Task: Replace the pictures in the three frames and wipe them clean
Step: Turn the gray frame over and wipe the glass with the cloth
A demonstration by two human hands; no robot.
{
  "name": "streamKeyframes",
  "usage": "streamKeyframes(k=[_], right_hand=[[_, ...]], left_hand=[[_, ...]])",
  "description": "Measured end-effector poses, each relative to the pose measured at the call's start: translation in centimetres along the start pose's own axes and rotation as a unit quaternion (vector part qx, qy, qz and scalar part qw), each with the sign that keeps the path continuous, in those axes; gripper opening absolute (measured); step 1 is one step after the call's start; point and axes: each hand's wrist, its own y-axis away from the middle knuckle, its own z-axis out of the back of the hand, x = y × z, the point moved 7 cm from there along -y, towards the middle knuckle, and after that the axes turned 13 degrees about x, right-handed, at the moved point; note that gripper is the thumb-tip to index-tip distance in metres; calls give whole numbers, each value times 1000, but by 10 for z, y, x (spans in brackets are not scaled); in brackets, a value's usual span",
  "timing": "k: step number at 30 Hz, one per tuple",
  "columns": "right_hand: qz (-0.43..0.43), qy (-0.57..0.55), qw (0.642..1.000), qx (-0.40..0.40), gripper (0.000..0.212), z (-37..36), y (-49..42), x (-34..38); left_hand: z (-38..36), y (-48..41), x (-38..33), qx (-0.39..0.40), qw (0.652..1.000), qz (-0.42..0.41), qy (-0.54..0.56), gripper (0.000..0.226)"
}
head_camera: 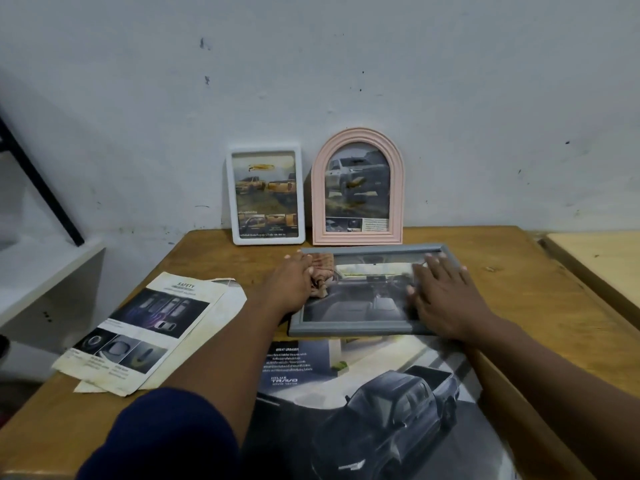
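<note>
A grey frame [349,329] lies flat on the wooden table [502,282] with a car-interior picture under its glass. My left hand [292,284] holds a crumpled pinkish cloth [320,271] against the frame's left side. Flat on the frame's right part rests my right hand [445,299], fingers spread. A white rectangular frame [266,194] and a pink arched frame [358,188] stand upright against the wall behind, each with a truck picture inside.
A large truck brochure [367,403] lies on the table in front of the grey frame. Loose printed sheets [145,330] lie at the left. A white shelf [45,271] stands left of the table, a second table [599,258] at the right.
</note>
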Motion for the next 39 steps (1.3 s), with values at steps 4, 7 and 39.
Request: streamKeyframes(k=[4, 7, 39], right_hand=[[156, -38, 987, -20, 50, 25, -37, 83], [242, -49, 969, -1, 47, 21, -68, 144], [-87, -38, 995, -42, 36, 36, -59, -70]], left_hand=[[8, -7, 4, -34, 996, -5, 82, 52], [10, 5, 12, -114, 988, 19, 104, 57], [-13, -10, -7, -23, 997, 28, -64, 59]])
